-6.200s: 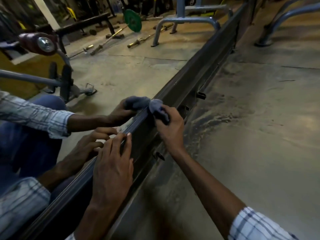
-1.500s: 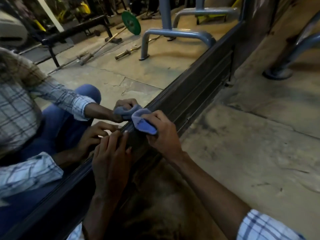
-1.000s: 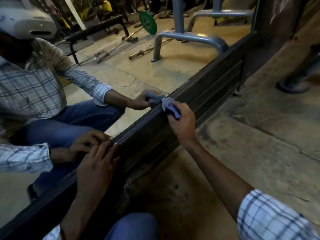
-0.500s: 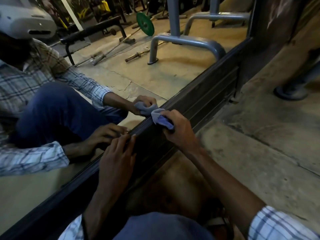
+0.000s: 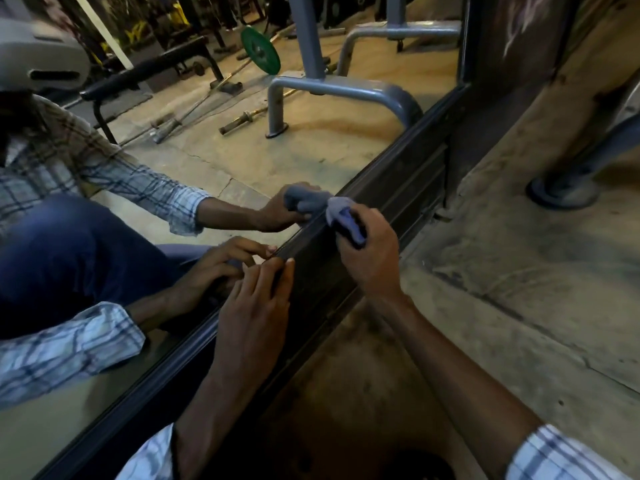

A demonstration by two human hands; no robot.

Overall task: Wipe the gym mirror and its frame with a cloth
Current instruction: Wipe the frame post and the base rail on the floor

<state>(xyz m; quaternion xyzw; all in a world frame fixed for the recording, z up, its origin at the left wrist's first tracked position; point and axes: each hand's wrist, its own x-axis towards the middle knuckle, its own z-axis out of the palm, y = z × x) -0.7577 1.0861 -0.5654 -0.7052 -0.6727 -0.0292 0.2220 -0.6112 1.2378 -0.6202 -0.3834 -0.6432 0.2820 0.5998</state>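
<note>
The mirror fills the left half of the head view, and its dark metal bottom frame runs diagonally from lower left to upper right. My right hand grips a bunched blue-grey cloth and presses it on the frame's top edge. My left hand lies on the frame below and to the left, its straight fingers touching the edge where glass meets metal. Both hands and the cloth are reflected in the glass.
The concrete floor spreads to the right of the frame. A grey machine foot stands at the right edge, close to the frame's far corner. The mirror reflects a grey steel tube base, a green weight plate, barbells and a bench.
Across the earlier frames my right hand slid the cloth back and forth along the frame's top edge. In the last half second it has moved little. My left hand stays on the frame.
</note>
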